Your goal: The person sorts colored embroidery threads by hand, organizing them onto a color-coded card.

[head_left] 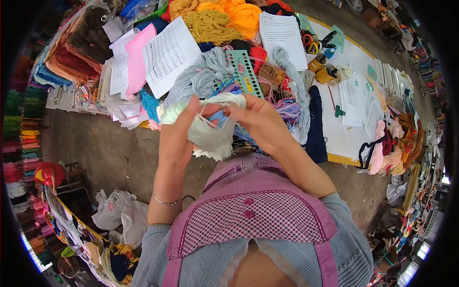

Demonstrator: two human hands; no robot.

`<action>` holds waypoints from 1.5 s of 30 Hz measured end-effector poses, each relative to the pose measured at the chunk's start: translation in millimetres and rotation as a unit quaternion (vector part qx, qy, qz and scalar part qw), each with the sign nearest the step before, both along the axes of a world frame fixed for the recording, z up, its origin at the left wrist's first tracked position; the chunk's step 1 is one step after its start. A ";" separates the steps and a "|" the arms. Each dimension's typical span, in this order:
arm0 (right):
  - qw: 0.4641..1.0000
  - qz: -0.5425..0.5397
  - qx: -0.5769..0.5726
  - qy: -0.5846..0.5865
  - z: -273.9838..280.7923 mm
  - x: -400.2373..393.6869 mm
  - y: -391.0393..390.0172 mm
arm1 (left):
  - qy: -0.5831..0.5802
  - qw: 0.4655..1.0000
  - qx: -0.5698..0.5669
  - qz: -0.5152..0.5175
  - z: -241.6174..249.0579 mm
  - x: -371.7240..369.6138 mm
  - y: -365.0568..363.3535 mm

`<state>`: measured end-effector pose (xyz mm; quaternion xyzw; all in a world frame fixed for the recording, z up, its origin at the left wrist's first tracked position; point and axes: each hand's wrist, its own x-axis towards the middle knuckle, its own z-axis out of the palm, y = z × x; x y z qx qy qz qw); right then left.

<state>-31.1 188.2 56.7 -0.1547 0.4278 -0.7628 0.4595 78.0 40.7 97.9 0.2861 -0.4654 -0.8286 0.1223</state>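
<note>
Between my two hands is a hank of pale white-green yarn [210,136], held up in front of my apron. My left hand [184,124] grips its left side, the thumb up and the fingers behind the strands. On the right, my right hand [256,119] pinches strands at the top of the hank with thumb and fingers. The lower end of the hank hangs loose and looks frayed. Just beyond my hands lie grey-blue yarn hanks [203,71] and a green card with punched holes [242,71].
Printed sheets [171,55] and a pink sheet [140,57] lie at the left of the table. Orange yarn [234,19] is piled at the back. Scissors [313,47] and pen holders stand at the right, near a dark blue hank [315,126]. White plastic bags [122,213] sit on the floor.
</note>
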 end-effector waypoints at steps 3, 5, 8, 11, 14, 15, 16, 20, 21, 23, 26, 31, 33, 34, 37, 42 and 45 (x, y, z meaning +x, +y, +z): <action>0.994 0.018 -0.040 -0.101 2.7 -6.2 -0.5 | 0.025 0.999 0.040 -0.023 6.1 -3.0 6.6; 0.996 0.062 0.045 0.042 19.8 0.1 -1.2 | 0.023 0.999 0.005 -0.038 -1.0 -2.5 8.2; 0.997 0.055 0.040 0.026 16.1 5.8 -2.4 | 0.035 0.999 -0.009 -0.037 -2.4 -4.6 12.7; 0.998 0.056 0.029 0.013 14.5 2.6 0.4 | 0.066 0.997 -0.017 -0.044 1.8 -3.0 11.8; 0.998 0.048 0.023 0.020 7.4 0.6 2.3 | 0.068 0.991 -0.094 -0.064 -1.7 0.7 6.2; 0.998 0.035 0.024 0.039 3.5 0.7 2.1 | 0.050 0.987 -0.143 -0.060 -3.3 1.6 5.1; 0.998 0.037 0.025 0.040 0.1 1.0 1.4 | 0.051 0.987 -0.142 -0.057 -3.8 1.6 4.9; 0.998 0.007 0.015 0.054 -0.3 1.3 1.1 | 0.049 0.997 -0.054 -0.025 -3.3 0.4 1.4; 0.997 0.003 0.024 0.073 1.8 1.5 1.4 | 0.044 0.998 -0.036 -0.031 -3.0 0.4 0.4; 0.997 0.000 0.029 0.078 4.3 2.5 0.9 | 0.061 0.995 -0.067 -0.040 -3.8 -1.2 3.8; 0.995 0.005 0.035 0.088 7.7 2.6 0.5 | 0.067 0.992 -0.093 -0.052 -4.1 0.2 3.5; 0.995 0.007 0.042 0.092 9.0 4.7 -0.8 | 0.060 0.994 -0.081 -0.034 -5.0 3.0 5.0; 0.997 -0.005 0.035 0.073 10.5 7.4 -2.4 | 0.064 0.995 -0.068 -0.033 -5.9 4.4 4.3; 0.997 -0.005 0.035 0.073 11.4 7.8 -2.4 | 0.063 0.995 -0.068 -0.032 -6.6 4.2 5.3; 0.992 -0.009 0.057 0.116 11.8 8.2 -2.4 | 0.052 0.993 -0.107 -0.014 -7.5 2.8 7.7; 0.998 0.001 0.023 0.061 13.9 5.7 -1.4 | 0.064 0.991 -0.116 -0.022 -4.3 3.1 9.8; 0.998 -0.010 0.010 0.059 3.2 5.2 -2.6 | 0.071 0.988 -0.130 -0.036 -8.3 4.4 6.7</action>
